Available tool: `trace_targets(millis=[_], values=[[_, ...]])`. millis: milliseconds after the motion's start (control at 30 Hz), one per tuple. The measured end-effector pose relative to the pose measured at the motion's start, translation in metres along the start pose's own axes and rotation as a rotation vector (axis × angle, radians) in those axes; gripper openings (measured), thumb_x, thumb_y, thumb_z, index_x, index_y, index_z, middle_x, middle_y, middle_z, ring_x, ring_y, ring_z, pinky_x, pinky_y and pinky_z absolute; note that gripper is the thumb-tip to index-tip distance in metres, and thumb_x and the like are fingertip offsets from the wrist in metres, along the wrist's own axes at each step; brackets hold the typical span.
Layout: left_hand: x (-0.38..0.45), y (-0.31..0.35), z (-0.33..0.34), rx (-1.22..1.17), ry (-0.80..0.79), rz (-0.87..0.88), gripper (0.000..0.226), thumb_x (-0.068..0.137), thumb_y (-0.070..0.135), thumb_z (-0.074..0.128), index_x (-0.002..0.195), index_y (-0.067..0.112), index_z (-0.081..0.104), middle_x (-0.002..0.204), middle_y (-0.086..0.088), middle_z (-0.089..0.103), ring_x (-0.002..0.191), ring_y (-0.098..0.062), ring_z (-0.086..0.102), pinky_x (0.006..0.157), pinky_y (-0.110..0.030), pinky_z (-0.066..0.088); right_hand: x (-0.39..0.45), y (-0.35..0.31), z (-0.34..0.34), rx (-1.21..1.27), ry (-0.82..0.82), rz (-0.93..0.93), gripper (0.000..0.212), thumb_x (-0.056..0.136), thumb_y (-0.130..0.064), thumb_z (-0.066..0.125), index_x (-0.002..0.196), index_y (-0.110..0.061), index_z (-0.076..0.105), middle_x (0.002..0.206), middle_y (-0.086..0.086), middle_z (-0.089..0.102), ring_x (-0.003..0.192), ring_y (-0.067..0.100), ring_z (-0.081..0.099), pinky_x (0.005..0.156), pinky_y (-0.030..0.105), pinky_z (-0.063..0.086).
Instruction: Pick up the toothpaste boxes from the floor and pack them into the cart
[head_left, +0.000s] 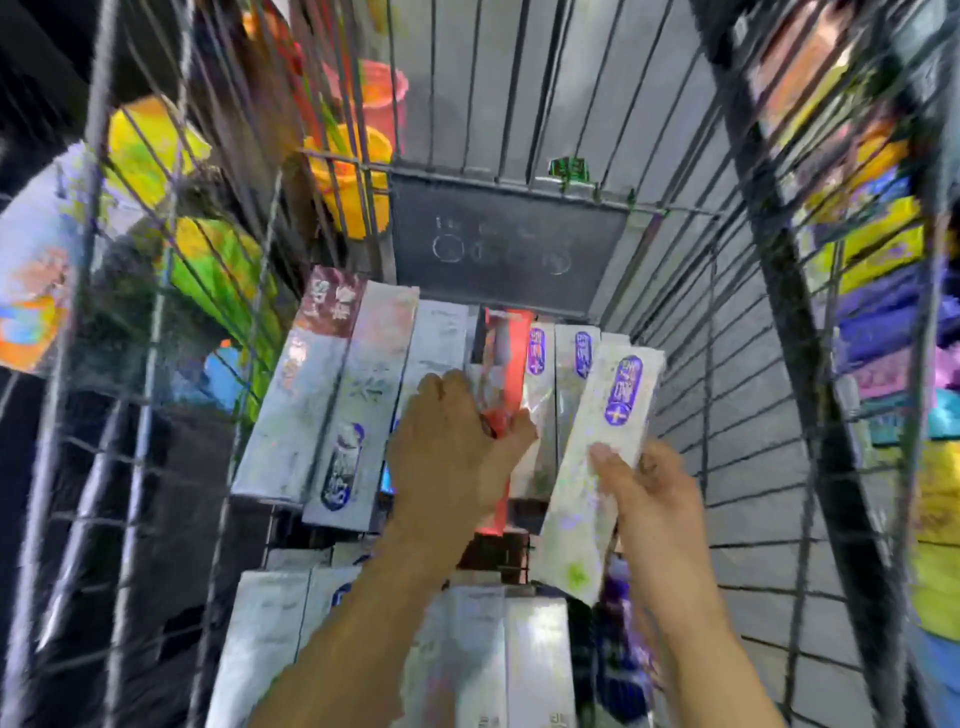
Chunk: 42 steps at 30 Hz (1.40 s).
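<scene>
I look down into a wire cart (727, 395) holding several toothpaste boxes in rows. My left hand (457, 441) grips a red toothpaste box (506, 364) set among the white boxes of the far row. My right hand (649, 499) holds a white box with a purple label (602, 457), tilted above the right end of that row. Wider white boxes (332, 405) lie to the left. A nearer row of white boxes (498, 660) sits under my forearms.
A dark panel (504, 249) closes the cart's far end. Orange and yellow buckets (358, 171) stand beyond the far left corner. Colourful packaged goods fill shelves on the right (883, 291) and left (156, 218). Grey floor shows through the cart's right side.
</scene>
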<state>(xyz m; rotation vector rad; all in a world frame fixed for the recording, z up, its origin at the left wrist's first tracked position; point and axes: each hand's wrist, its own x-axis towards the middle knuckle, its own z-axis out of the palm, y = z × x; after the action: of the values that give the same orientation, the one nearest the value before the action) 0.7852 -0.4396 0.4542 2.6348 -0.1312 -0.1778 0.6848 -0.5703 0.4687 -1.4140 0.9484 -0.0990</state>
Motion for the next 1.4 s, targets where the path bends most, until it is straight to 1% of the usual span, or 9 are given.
trace_targets(millis=[100, 267, 333, 467, 567, 767, 1033, 1200, 1400], values=[[0.005, -0.004, 0.018, 0.228, 0.122, 0.098, 0.056, 0.068, 0.06, 0.065, 0.089, 0.007, 0.064, 0.081, -0.012, 0.06, 0.076, -0.033, 0.057, 0.065, -0.039, 0.043, 0.017, 0.004, 0.004, 0.029, 0.032, -0.007, 0.033, 0.096, -0.022, 0.067, 0.128, -0.021, 0.058, 0.11, 0.003, 0.074, 0.092, 0.014, 0.073, 0.077, 0.034, 0.055], [0.013, -0.008, 0.033, 0.312, 0.186, 0.074, 0.062, 0.071, 0.059, 0.065, 0.104, 0.006, 0.063, 0.101, -0.016, 0.056, 0.09, -0.034, 0.05, 0.076, -0.044, 0.037, 0.039, 0.002, 0.015, 0.011, 0.082, -0.02, 0.017, 0.097, -0.028, 0.066, 0.105, -0.04, 0.058, 0.1, 0.001, 0.068, 0.082, 0.009, 0.068, 0.076, 0.031, 0.054], [0.016, -0.01, 0.035, 0.278, 0.19, 0.078, 0.072, 0.074, 0.058, 0.062, 0.125, 0.008, 0.057, 0.12, -0.018, 0.057, 0.105, -0.037, 0.052, 0.085, -0.049, 0.04, 0.046, 0.002, 0.023, -0.02, 0.076, -0.031, 0.014, 0.097, -0.028, 0.065, 0.102, -0.04, 0.059, 0.095, -0.005, 0.065, 0.073, -0.006, 0.064, 0.069, 0.016, 0.05], [0.019, -0.016, 0.034, 0.273, 0.102, 0.176, 0.071, 0.089, 0.056, 0.047, 0.144, 0.011, 0.051, 0.147, -0.018, 0.051, 0.137, -0.039, 0.044, 0.109, -0.055, 0.035, 0.057, 0.005, 0.038, -0.183, 0.019, -0.082, 0.033, 0.092, -0.047, 0.06, 0.119, -0.028, 0.065, 0.105, -0.006, 0.071, 0.096, 0.007, 0.066, 0.089, 0.028, 0.053], [0.019, -0.02, 0.033, 0.281, 0.05, 0.194, 0.071, 0.096, 0.057, 0.035, 0.15, 0.012, 0.045, 0.154, -0.016, 0.044, 0.145, -0.037, 0.036, 0.115, -0.055, 0.031, 0.064, 0.0, 0.039, -0.343, 0.057, -0.089, 0.004, 0.101, -0.035, 0.056, 0.101, -0.031, 0.058, 0.086, -0.016, 0.062, 0.078, -0.004, 0.057, 0.065, 0.005, 0.038], [0.019, -0.027, 0.034, 0.324, 0.075, 0.248, 0.059, 0.102, 0.047, 0.033, 0.152, 0.016, 0.043, 0.156, -0.01, 0.043, 0.144, -0.035, 0.037, 0.111, -0.052, 0.032, 0.068, -0.006, 0.045, -0.615, 0.018, -0.157, 0.032, 0.103, -0.042, 0.049, 0.112, -0.014, 0.062, 0.1, 0.0, 0.065, 0.092, 0.02, 0.055, 0.08, 0.032, 0.043], [0.024, -0.025, 0.036, 0.451, 0.002, 0.328, 0.067, 0.102, 0.047, 0.018, 0.153, 0.01, 0.04, 0.16, -0.006, 0.038, 0.15, -0.033, 0.029, 0.111, -0.055, 0.026, 0.069, 0.003, 0.05, -0.909, 0.088, -0.231, 0.039, 0.105, -0.04, 0.04, 0.108, -0.012, 0.068, 0.108, 0.014, 0.064, 0.105, 0.035, 0.05, 0.08, 0.039, 0.034], [0.022, -0.026, 0.04, 0.495, -0.032, 0.305, 0.07, 0.102, 0.05, 0.016, 0.158, 0.01, 0.029, 0.164, -0.007, 0.029, 0.153, -0.03, 0.021, 0.118, -0.057, 0.019, 0.067, 0.002, 0.05, -0.815, 0.01, -0.196, 0.033, 0.105, -0.039, 0.044, 0.103, -0.012, 0.063, 0.104, 0.01, 0.059, 0.087, 0.028, 0.048, 0.071, 0.035, 0.035], [0.021, -0.023, 0.024, 0.457, -0.121, 0.325, 0.074, 0.098, 0.052, 0.004, 0.162, 0.015, 0.013, 0.169, -0.002, 0.012, 0.156, -0.025, 0.007, 0.123, -0.055, 0.01, 0.059, -0.011, 0.041, -0.959, -0.055, -0.259, 0.035, 0.103, -0.036, 0.046, 0.129, -0.017, 0.056, 0.119, 0.009, 0.057, 0.112, 0.031, 0.053, 0.088, 0.042, 0.047]])
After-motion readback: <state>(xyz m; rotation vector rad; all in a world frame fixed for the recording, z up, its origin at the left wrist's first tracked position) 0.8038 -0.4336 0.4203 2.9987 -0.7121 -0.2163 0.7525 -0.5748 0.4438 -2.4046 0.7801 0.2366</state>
